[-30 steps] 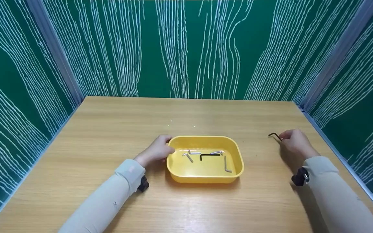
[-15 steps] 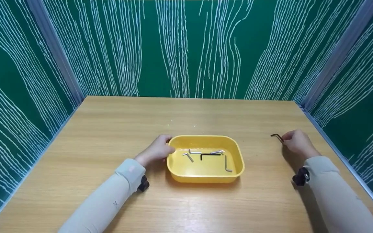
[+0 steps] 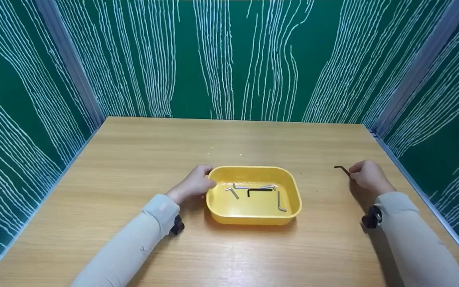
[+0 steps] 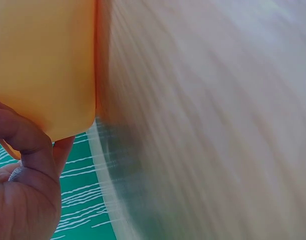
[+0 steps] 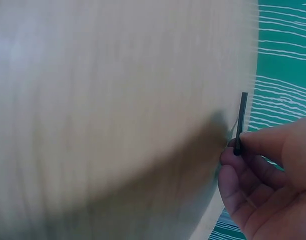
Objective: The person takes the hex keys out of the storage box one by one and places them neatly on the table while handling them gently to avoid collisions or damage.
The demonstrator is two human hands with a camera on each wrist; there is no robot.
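Observation:
A yellow plastic tub [image 3: 253, 220] stands on the table in the head view. Inside it lie several L-shaped hex keys, among them a black hex key [image 3: 259, 189] and a silver hex key [image 3: 279, 201] near the right wall. My left hand [image 3: 193, 183] grips the tub's left end, thumb over the rim; the left wrist view shows curled fingers [image 4: 30, 135] against the yellow wall. Off to the right, my right hand [image 3: 369, 175] pinches another black hex key [image 5: 241, 120] between thumb and fingertips, its short bent end pointing left in the head view.
The wooden table [image 3: 229, 255] has a few tiny pale specks on it behind the tub. Green panels [image 3: 229, 59] with white wavy lines rise at the back and both sides, joined by grey corner posts [image 3: 416, 65].
The right hand has shifted slightly to the right with its black hex key, whose bent end has turned a little. The left hand and tub stay in place.

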